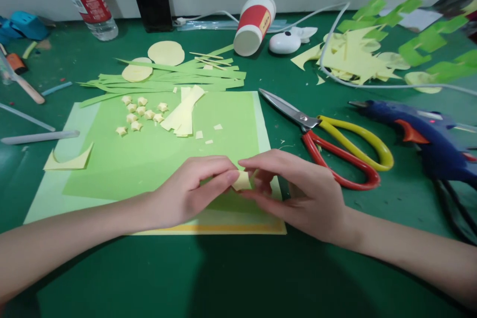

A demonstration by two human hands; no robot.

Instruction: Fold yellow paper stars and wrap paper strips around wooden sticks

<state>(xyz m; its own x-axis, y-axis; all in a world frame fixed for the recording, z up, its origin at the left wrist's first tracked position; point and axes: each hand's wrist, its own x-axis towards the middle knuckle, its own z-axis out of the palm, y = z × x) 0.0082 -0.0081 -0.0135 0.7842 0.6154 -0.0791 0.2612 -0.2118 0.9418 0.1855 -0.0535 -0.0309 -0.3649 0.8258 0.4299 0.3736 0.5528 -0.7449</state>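
Head view: the left hand (196, 189) has its grip pinching a small yellow paper piece (242, 181) between thumb and fingers, above the right part of the green sheets (238, 114). The right hand (311, 194) curls around the other end of the piece; whether that grip pinches too, I cannot tell. Beyond the hands, small paper stars (149, 115) lie clustered on the sheets, with crossed yellow strips (186, 112) just right of them. Long green strips (208, 80) lie farther back. Scissors (303, 119) rest on the surface (156, 278) beside the sheets, and a blue glue gun (413, 124) lies farther right.
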